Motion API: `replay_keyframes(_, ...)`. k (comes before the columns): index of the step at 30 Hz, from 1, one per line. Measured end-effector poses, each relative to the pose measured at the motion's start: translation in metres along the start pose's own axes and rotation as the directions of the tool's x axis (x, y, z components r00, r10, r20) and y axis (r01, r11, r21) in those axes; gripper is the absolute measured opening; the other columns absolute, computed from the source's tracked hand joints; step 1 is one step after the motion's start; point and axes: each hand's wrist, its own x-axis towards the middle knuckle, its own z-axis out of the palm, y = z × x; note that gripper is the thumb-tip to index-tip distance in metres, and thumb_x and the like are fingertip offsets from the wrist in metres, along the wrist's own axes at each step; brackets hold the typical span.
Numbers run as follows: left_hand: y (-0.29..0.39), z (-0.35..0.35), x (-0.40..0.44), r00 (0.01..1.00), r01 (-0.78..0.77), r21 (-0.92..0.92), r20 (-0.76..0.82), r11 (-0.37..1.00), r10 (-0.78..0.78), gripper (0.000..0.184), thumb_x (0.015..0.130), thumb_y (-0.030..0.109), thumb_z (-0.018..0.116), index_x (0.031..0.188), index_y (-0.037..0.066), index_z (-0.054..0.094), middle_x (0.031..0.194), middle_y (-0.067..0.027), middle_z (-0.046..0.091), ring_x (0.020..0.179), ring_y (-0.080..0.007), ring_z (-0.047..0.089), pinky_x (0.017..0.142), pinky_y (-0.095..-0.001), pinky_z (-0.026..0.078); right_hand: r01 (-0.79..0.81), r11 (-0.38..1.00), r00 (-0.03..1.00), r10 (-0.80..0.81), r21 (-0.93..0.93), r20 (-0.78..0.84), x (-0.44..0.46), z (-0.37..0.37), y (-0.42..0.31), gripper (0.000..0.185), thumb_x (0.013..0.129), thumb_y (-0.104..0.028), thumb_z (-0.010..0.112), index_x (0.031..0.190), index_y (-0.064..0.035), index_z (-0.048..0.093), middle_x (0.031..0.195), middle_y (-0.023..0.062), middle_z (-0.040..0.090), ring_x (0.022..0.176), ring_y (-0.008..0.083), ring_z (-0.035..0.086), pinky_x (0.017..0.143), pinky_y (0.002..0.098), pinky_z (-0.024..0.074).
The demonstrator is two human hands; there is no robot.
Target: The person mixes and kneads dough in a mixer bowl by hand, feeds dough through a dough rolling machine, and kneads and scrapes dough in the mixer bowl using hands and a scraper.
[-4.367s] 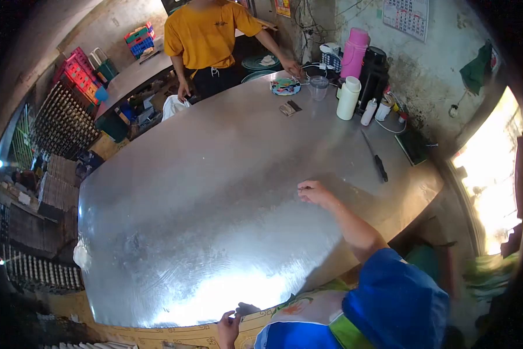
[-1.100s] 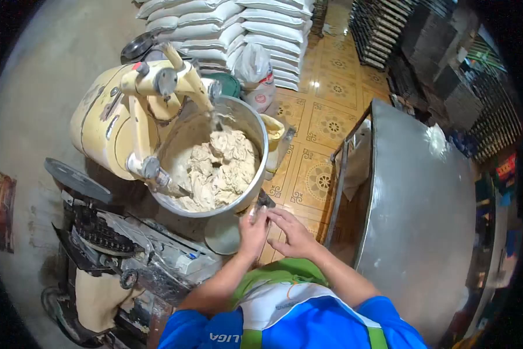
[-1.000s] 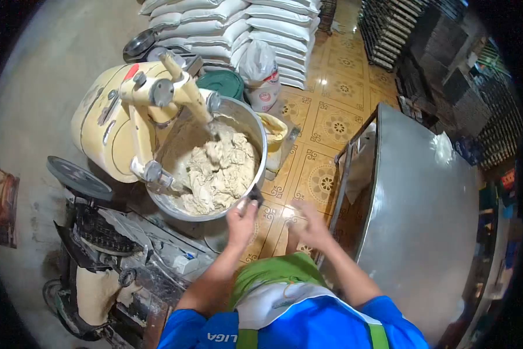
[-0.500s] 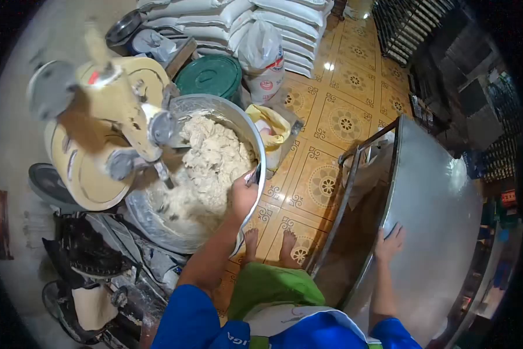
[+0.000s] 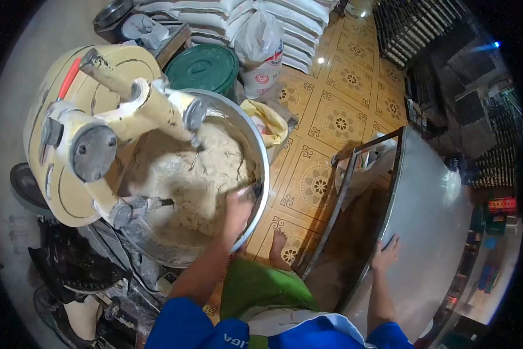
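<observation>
My left hand (image 5: 238,212) is inside the large metal mixing bowl (image 5: 265,174), near its right wall and beside the pale dough (image 5: 212,168). Motion blurs its fingers, which look closed around a small flat piece, too smeared to name. The cream-coloured mixer's arms (image 5: 151,110) reach over the bowl, and their tips meet the dough. On the other side, my right hand (image 5: 385,254) lies open on the edge of the metal-topped table (image 5: 424,227), fingers stretched over the surface.
A green lidded bin (image 5: 203,67) and a white sack (image 5: 261,72) stand behind the bowl. By its right rim is an open yellow bag (image 5: 267,119). Stacked white sacks (image 5: 290,29) line the back. Dark machine parts (image 5: 75,256) lie at the lower left.
The mixer's arms have swung to a new position, and the dough has shifted and looks smoother. My left hand has moved slightly down from the rim into the bowl. My right hand stays on the table.
</observation>
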Motion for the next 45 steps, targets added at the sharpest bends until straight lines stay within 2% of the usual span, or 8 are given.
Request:
replay_keyframes(7, -0.07, 0.031, 0.164, 0.855, 0.021, 0.13, -0.517, 0.991, 0.049, 0.024, 0.077, 0.0, 0.06, 0.099, -0.005, 0.069, 0.09, -0.0144, 0.07, 0.079, -0.0236, 0.064, 0.074, -0.0304, 0.049, 0.018, 1.0, 1.0, -0.017, 0.022, -0.022, 0.003, 0.001, -0.008, 0.073, 0.092, -0.046, 0.055, 0.149, -0.0068, 0.031, 0.152, 0.0216, 0.029, 0.14, 0.0362, 0.027, 0.113, 0.0492, 0.0183)
replay_keyframes(11, -0.059, 0.008, 0.118, 0.95, 0.207, 0.028, -0.244, 0.978, -0.194, 0.027, 0.076, 0.0, 0.059, 0.1, -0.005, 0.069, 0.091, -0.0151, 0.07, 0.079, -0.024, 0.064, 0.075, -0.031, 0.049, 0.036, 0.997, 0.999, -0.036, 0.066, -0.008, 0.0, 0.0, 0.001, 0.073, 0.091, -0.045, 0.056, 0.149, -0.0066, 0.031, 0.152, 0.0216, 0.029, 0.14, 0.0366, 0.027, 0.113, 0.0489, 0.0178)
replay_keyframes(17, -0.04, 0.015, 0.043, 0.986, -0.1, -0.066, -0.141, 0.993, 0.09, 0.03, 0.076, 0.001, 0.059, 0.103, -0.005, 0.069, 0.093, -0.018, 0.069, 0.084, -0.0268, 0.066, 0.076, -0.032, 0.05, 0.019, 0.998, 1.0, -0.019, 0.057, 0.002, -0.002, 0.0, 0.0, 0.073, 0.091, -0.045, 0.056, 0.149, -0.0064, 0.031, 0.152, 0.0222, 0.029, 0.14, 0.0371, 0.027, 0.114, 0.0479, 0.0173)
replay_keyframes(21, -0.036, 0.042, 0.16, 0.82, 0.282, 0.522, -0.567, 0.805, 0.08, 0.027, 0.079, 0.004, 0.059, 0.102, -0.004, 0.069, 0.089, -0.0208, 0.07, 0.082, -0.0325, 0.067, 0.075, -0.0367, 0.05, 0.044, 0.997, 0.999, -0.043, 0.059, -0.027, 0.002, 0.006, -0.004, 0.073, 0.091, -0.045, 0.056, 0.149, -0.0065, 0.031, 0.152, 0.0225, 0.029, 0.14, 0.0374, 0.027, 0.114, 0.0479, 0.0175)
replay_keyframes(27, -0.034, 0.0, 0.064, 0.992, 0.027, -0.115, -0.117, 0.993, -0.04, 0.028, 0.08, -0.007, 0.05, 0.101, -0.002, 0.067, 0.07, -0.0087, 0.058, 0.054, -0.0155, 0.052, 0.045, -0.0319, 0.038, 0.041, 0.999, 0.999, -0.04, 0.029, -0.013, 0.001, 0.0, -0.001, 0.073, 0.091, -0.045, 0.055, 0.149, -0.0069, 0.031, 0.151, 0.0227, 0.03, 0.139, 0.0378, 0.028, 0.113, 0.0482, 0.0181)
replay_keyframes(37, -0.086, 0.032, 0.199, 0.826, 0.078, 0.081, -0.563, 0.994, -0.019, 0.03, 0.074, -0.001, 0.055, 0.102, -0.008, 0.064, 0.087, -0.0134, 0.065, 0.075, -0.0237, 0.059, 0.066, -0.036, 0.048, 0.044, 0.998, 0.999, -0.042, 0.051, -0.027, 0.003, -0.004, -0.004, 0.073, 0.091, -0.044, 0.056, 0.149, -0.0079, 0.03, 0.152, 0.0222, 0.029, 0.139, 0.0381, 0.028, 0.113, 0.0493, 0.0189)
replay_keyframes(41, -0.024, 0.003, 0.06, 0.992, 0.055, -0.112, -0.107, 0.992, -0.067, 0.024, 0.076, -0.006, 0.054, 0.097, -0.004, 0.065, 0.078, -0.0041, 0.061, 0.068, -0.0155, 0.054, 0.057, -0.0329, 0.044, 0.033, 0.997, 0.999, -0.033, 0.067, -0.008, 0.002, 0.003, 0.0, 0.073, 0.091, -0.044, 0.056, 0.149, -0.0085, 0.03, 0.152, 0.0216, 0.029, 0.14, 0.0378, 0.028, 0.113, 0.0493, 0.0185)
replay_keyframes(45, -0.022, 0.012, 0.036, 0.989, -0.046, 0.009, -0.142, 0.999, 0.046, 0.023, 0.077, -0.008, 0.053, 0.097, -0.003, 0.066, 0.077, -0.0031, 0.059, 0.065, -0.0133, 0.053, 0.055, -0.0299, 0.042, 0.028, 0.997, 1.0, -0.028, 0.074, -0.009, -0.001, 0.001, -0.001, 0.073, 0.09, -0.044, 0.057, 0.149, -0.009, 0.03, 0.152, 0.0212, 0.029, 0.14, 0.0376, 0.028, 0.113, 0.0486, 0.0193)
